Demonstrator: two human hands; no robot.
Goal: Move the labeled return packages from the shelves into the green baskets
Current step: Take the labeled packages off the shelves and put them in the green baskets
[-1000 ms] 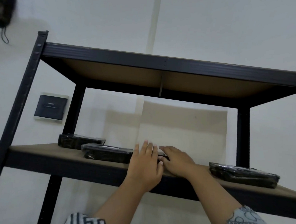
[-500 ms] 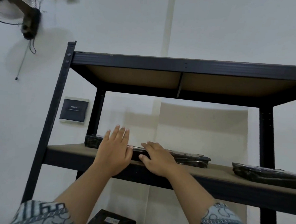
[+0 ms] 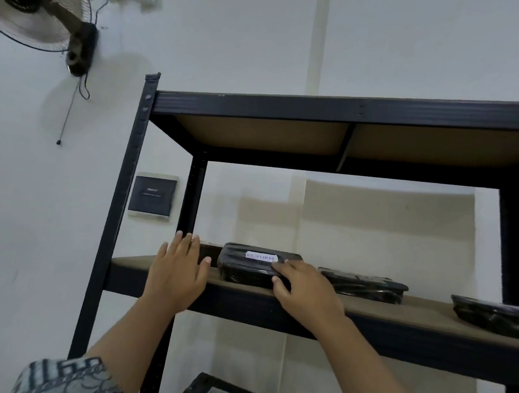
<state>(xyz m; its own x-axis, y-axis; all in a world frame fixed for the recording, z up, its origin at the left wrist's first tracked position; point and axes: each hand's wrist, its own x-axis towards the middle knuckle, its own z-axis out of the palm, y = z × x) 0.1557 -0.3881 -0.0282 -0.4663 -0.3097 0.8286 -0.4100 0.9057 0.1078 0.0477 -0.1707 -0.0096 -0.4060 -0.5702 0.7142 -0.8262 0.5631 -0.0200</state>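
The left hand stays open and spread at the shelf edge. Beside it the labeled package, flat before, now tips up on the shelf, white label showing. The right hand grips its right end.

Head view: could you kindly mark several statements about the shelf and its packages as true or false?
1. The right hand grips the labelled package. True.
2. The left hand holds a package. False: its fingers are straight and hold nothing.
3. The labelled package lies in a green basket. False: it is on the shelf; no basket shows.
4. Another black package lies to its right on the same shelf. True.
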